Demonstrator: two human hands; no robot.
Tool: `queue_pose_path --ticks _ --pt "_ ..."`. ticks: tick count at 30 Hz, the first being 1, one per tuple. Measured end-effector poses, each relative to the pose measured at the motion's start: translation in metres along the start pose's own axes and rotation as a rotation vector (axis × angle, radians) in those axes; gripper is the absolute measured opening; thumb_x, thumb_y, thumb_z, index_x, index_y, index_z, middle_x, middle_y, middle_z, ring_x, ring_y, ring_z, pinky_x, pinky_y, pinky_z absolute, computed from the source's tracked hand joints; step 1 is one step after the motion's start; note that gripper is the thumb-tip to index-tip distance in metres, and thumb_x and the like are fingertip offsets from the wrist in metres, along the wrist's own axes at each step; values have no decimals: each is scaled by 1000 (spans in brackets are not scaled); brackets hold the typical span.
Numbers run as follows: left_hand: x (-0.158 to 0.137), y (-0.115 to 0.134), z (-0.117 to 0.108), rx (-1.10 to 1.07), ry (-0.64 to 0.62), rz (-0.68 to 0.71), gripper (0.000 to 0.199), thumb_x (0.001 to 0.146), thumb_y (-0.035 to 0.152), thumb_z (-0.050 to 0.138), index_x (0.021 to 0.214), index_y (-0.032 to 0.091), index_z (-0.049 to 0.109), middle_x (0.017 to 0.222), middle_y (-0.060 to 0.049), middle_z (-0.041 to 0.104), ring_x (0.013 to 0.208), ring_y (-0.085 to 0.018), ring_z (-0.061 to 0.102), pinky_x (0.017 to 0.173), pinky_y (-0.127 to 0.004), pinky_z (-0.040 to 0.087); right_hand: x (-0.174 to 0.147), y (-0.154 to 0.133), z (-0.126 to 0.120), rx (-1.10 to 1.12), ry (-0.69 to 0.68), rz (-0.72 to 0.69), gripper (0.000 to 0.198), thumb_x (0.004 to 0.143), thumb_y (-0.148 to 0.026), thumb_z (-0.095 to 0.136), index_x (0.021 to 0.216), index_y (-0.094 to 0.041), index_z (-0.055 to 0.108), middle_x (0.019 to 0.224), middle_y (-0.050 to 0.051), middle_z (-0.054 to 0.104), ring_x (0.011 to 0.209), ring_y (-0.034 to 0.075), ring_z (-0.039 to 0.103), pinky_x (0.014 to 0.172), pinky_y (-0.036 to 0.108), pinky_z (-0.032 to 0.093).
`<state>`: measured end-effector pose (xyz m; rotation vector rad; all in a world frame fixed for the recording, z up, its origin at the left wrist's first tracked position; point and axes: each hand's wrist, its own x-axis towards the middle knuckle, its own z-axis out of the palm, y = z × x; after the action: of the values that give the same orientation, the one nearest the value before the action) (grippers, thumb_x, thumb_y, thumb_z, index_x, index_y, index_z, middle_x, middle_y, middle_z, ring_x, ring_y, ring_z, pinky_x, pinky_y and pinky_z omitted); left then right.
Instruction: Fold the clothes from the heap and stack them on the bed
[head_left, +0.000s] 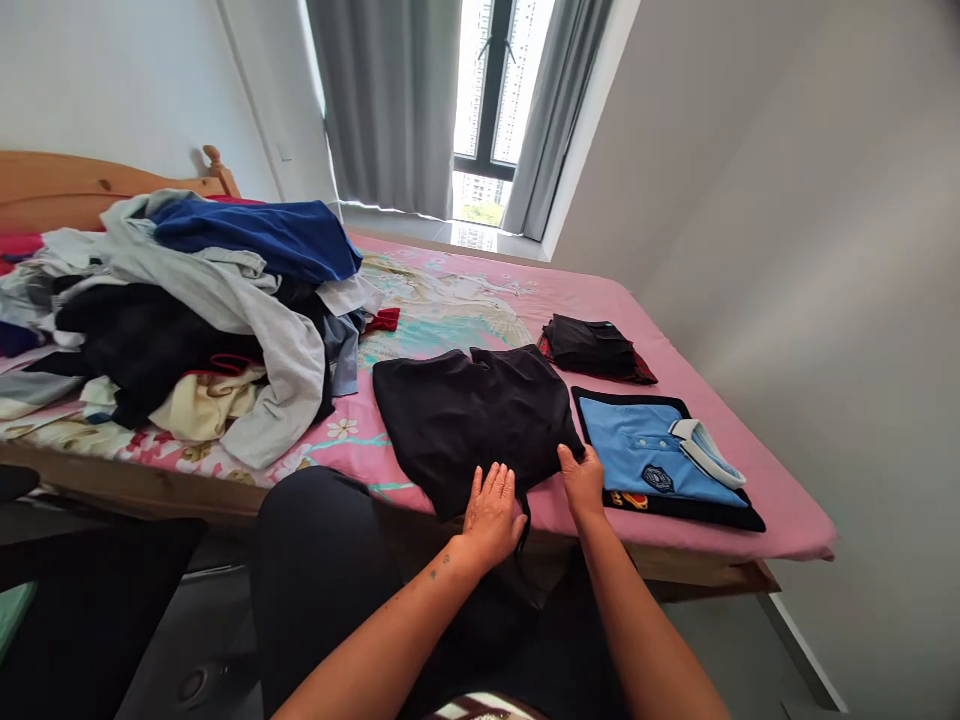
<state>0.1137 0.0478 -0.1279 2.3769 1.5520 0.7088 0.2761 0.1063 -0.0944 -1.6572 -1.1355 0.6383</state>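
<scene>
A pair of black shorts (472, 415) lies spread on the bed, its two legs pointing away from me and a dark cord hanging from the near edge. My left hand (493, 512) rests flat on the near part of the shorts, fingers stretched out. At their right corner, my right hand (583, 482) grips the fabric between thumb and fingers. Just right of that hand is a folded light blue polo shirt (637, 440) with a white collar and a dark badge, on top of a black folded garment (720, 517).
A large heap of loose clothes (202, 300) covers the left of the bed. Behind the polo shirt sits a small stack of folded dark garments (592, 345). The pink bedsheet (787, 520) ends at the near edge, close to my legs. A wall (825, 300) borders the right side.
</scene>
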Motion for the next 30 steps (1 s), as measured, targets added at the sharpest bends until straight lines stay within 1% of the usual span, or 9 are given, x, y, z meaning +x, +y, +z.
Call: queue_pose_path --ticks 2,5,9,12,15,17,21,26,30 --pt "-3 5 -3 -2 -3 -41 68 76 29 57 136 2 39 144 -23 36 138 -34 25 114 -55 14 -13 -24 18 -28 -59 -186 34 80 -42 52 101 -15 57 95 7 65 84 19 59 78 31 48" --pt "-22 15 -13 -63 24 -66 71 74 27 59 137 3 38 145 -24 34 138 -37 22 112 -57 16 -43 -45 45 -167 -340 -575 25 84 -28 49 106 -20 57 102 5 64 92 19 59 85 33 47" --pt "-71 11 -25 -350 17 -48 35 79 25 55 113 19 61 119 -13 60 117 -30 50 99 -49 39 -75 -31 64 -308 -642 -912 28 79 -11 48 103 -21 58 107 5 64 104 20 56 100 42 39" --pt "-97 -10 -26 -591 95 -407 13 81 29 53 75 20 60 79 -6 62 81 -22 59 77 -38 48 -84 -10 68 -293 -614 -959 32 79 -7 46 106 -20 56 112 5 62 112 19 53 107 45 34" --pt "-96 -33 -26 -879 312 -841 20 76 37 58 81 18 54 73 -2 58 70 -18 58 65 -31 47 -86 -1 70 -293 -567 -960 40 79 -6 44 116 -20 54 116 6 60 115 18 51 109 46 32" --pt "-86 -40 -29 -1090 426 -976 31 72 37 62 93 17 52 83 -4 61 74 -17 60 63 -28 47 -86 -3 70 -310 -566 -954 43 81 -7 44 120 -21 53 116 6 60 115 18 51 110 45 31" --pt "-72 -39 -38 -1345 454 -1029 39 67 36 69 97 15 54 89 -5 63 74 -13 61 61 -22 44 -88 -8 72 -279 -553 -921 41 85 -9 41 122 -23 55 117 4 60 114 16 51 111 44 31" --pt "-70 -41 -42 -1543 341 -969 34 66 34 72 91 14 60 77 0 62 56 -6 54 56 -19 43 -96 -2 77 -259 -527 -938 42 88 -11 39 124 -24 55 119 5 60 117 18 50 110 47 31" --pt "-65 -44 -46 -1604 307 -976 25 68 28 70 87 14 60 83 -5 67 66 -11 63 62 -22 47 -100 6 79 -247 -479 -974 44 87 -10 38 126 -23 54 121 5 60 121 18 49 110 48 31"
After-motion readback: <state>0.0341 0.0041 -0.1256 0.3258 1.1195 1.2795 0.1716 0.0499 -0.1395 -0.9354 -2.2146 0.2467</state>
